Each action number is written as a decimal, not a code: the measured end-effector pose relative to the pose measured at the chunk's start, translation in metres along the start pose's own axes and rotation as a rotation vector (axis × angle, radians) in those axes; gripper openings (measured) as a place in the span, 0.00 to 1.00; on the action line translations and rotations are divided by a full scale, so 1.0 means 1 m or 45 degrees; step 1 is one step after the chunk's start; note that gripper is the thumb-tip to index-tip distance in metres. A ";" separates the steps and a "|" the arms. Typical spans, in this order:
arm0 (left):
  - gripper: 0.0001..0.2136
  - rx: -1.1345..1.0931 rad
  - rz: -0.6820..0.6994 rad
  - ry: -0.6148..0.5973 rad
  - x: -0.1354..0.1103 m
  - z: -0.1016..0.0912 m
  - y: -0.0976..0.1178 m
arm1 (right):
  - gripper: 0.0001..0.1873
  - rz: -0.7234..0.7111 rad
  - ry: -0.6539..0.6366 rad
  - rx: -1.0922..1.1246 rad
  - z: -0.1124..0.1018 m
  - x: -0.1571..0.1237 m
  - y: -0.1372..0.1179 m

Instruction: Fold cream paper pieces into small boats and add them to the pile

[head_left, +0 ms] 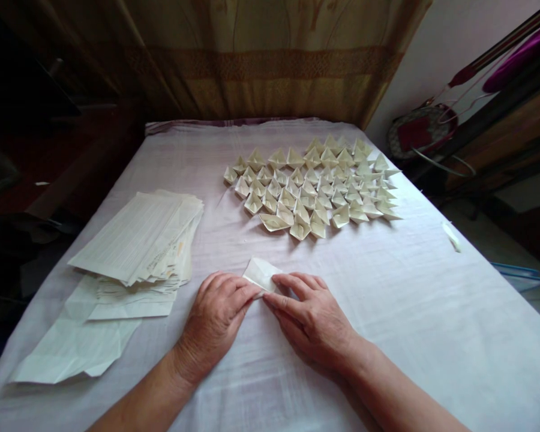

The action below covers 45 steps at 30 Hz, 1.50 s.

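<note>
A small folded piece of white paper [261,274] lies on the white cloth [409,312] in front of me. My left hand [216,315] presses its near left edge with curled fingers. My right hand [310,318] pinches the near right edge with thumb and fingers flat against the cloth. Both hands rest on the cloth and meet at the paper, whose far corner sticks out beyond the fingertips.
Several folded paper boats [317,186] sit packed together at the far middle. A stack of lined paper sheets [139,240] lies at the left, over larger creased sheets [76,348]. A paper scrap [452,236] rests near the right edge. A curtain [270,60] hangs behind.
</note>
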<state>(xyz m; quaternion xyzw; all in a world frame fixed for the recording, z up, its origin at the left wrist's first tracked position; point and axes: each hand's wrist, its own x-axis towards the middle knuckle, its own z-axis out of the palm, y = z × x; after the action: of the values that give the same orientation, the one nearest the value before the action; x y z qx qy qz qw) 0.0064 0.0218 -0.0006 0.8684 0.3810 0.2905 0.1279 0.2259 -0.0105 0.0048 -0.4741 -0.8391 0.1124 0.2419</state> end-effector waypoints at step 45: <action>0.12 -0.016 0.013 -0.094 0.003 -0.003 -0.002 | 0.18 0.031 -0.036 -0.084 -0.003 0.002 -0.009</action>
<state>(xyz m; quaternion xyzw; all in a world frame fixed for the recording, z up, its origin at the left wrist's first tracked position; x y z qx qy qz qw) 0.0052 0.0250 0.0023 0.8796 0.3699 0.2611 0.1459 0.2197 -0.0135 0.0122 -0.4903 -0.8399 0.0943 0.2129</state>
